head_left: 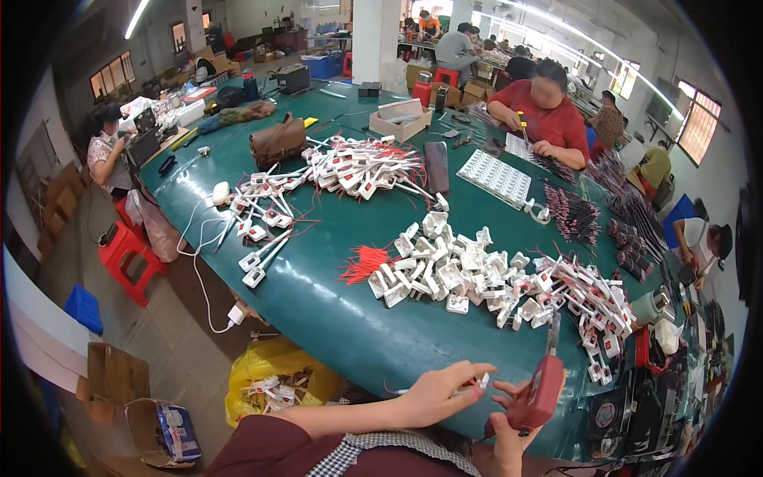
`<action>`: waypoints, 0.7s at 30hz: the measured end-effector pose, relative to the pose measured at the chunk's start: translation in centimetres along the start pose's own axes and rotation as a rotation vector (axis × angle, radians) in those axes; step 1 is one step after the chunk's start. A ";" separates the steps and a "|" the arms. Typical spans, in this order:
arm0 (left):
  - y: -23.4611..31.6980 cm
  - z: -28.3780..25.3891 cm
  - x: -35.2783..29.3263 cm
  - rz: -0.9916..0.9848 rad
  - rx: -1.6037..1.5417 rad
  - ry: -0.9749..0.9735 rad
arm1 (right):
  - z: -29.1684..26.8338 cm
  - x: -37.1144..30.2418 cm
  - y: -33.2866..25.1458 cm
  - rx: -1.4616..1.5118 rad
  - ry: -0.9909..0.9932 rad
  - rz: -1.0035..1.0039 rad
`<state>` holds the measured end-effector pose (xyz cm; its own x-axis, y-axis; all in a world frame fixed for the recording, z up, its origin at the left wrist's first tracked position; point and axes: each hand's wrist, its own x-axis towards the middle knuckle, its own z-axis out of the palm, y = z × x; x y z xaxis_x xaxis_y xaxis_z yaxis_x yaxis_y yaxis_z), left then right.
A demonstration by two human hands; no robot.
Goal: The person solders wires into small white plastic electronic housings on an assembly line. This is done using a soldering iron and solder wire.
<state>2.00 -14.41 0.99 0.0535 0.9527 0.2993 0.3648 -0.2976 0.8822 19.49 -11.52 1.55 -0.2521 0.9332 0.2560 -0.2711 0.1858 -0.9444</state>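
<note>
Near the front edge of the green table, my left hand (435,395) pinches a small white plastic part (482,381) with thin red wire at it. A thin wire end also sticks out on the hand's left side. My right hand (509,447) is closed around a red handheld power tool (538,395), its grey metal nose (554,334) pointing away from me. The two hands are close together, fingertips nearly meeting. Beyond them lies a heap of white plastic housings (453,266), with a bundle of red wires (367,264) at its left end.
White wired pieces with red switches (362,167) lie farther back beside a brown bag (278,143). A co-worker in red (536,107) sits across, by a white tray (494,179). Black devices (608,417) crowd the right; a yellow bag (274,374) hangs low left.
</note>
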 end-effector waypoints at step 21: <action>0.3 -0.3 0.2 -0.203 -0.685 -0.193 | 1.8 0.0 -0.3 -0.025 0.076 -0.045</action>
<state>1.87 -14.28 1.38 0.2327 0.9682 0.0924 -0.2733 -0.0261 0.9616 17.88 -12.13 2.23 -0.1688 0.9442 0.2829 -0.2571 0.2349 -0.9374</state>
